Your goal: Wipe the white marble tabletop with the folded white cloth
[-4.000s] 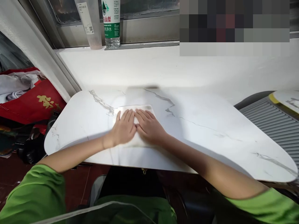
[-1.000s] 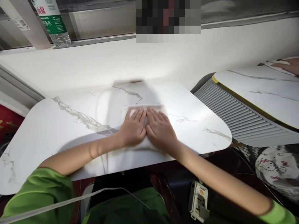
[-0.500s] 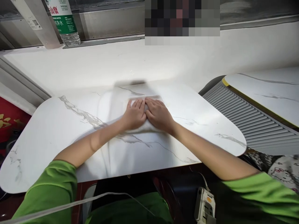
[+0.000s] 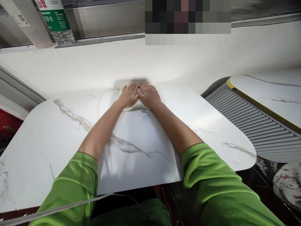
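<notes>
Both my arms reach far forward across the white marble-pattern table (image 4: 58,138). My left hand (image 4: 128,95) and my right hand (image 4: 148,95) lie side by side, fingers flat and together, pressing on a folded white cloth (image 4: 137,108) at the table's far edge. Only a thin strip of the cloth shows below my palms. My green sleeves fill the lower part of the view.
A green-labelled water bottle (image 4: 56,22) and a clear tube (image 4: 22,23) stand on the window ledge (image 4: 98,59) at the back left. A grey ribbed unit (image 4: 254,122) and a second marble table (image 4: 270,91) are on the right. A patterned cloth (image 4: 287,185) lies lower right.
My hands have slid the cloth away from me, from mid-table to the far edge, with my arms stretching out. The other person's hand seen at the right table earlier is out of view.
</notes>
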A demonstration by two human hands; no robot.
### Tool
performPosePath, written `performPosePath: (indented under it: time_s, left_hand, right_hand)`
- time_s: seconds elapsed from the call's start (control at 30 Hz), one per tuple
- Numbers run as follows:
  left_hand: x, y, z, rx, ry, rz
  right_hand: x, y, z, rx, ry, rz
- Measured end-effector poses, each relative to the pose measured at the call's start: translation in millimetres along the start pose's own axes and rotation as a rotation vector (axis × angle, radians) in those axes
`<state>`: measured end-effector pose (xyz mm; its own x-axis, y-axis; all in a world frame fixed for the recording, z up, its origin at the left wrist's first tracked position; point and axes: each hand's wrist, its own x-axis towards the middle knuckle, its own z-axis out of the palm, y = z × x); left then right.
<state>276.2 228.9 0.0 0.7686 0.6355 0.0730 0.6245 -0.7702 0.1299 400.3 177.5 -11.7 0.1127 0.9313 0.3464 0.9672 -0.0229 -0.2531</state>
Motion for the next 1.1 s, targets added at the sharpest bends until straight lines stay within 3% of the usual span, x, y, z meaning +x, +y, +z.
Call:
performPosePath:
  time_s: [0.1,0.17,0.27,0.43,0.57,0.67,0.77,1.0,1.1]
  left_hand:
    - [-20.6,9.0,-2.8,0.000,-0.031,-0.009]
    - [-48.2,17.2,-5.1,0.011,-0.047,0.029]
    - [-111.4,33.9,-9.2,0.025,-0.076,0.140]
    - [-219.7,61.2,-17.0,0.004,-0.018,0.213]
    - [-250.8,67.4,-19.3,-0.045,-0.026,0.187]
    - [-240.9,60.9,-14.5,-0.093,-0.013,0.108]
    - [-211.6,43.2,-7.9,-0.082,0.042,-0.005]
    - [-109.0,-39.3,-7.4,-0.017,0.078,-0.082]
    - [-74.7,-70.5,-8.0,-0.027,0.108,-0.103]
  right_hand:
    - [-21.0,-11.8,-7.9,0.007,-0.022,0.004]
    - [-47.9,-25.7,-15.1,-0.013,-0.044,0.003]
    - [-107.4,-50.5,-27.1,-0.054,-0.078,-0.034]
    - [-200.5,-83.1,-49.7,-0.023,-0.115,-0.252]
    - [-219.6,-94.2,-60.9,-0.037,-0.123,-0.361]
    - [-202.9,-94.6,-56.4,-0.061,-0.135,-0.401]
    - [-165.5,-91.6,-42.3,-0.059,-0.168,-0.352]
    - [-39.5,-83.8,1.5,-0.024,-0.214,-0.261]
    - [-0.1,-82.9,17.7,-0.011,-0.209,-0.202]
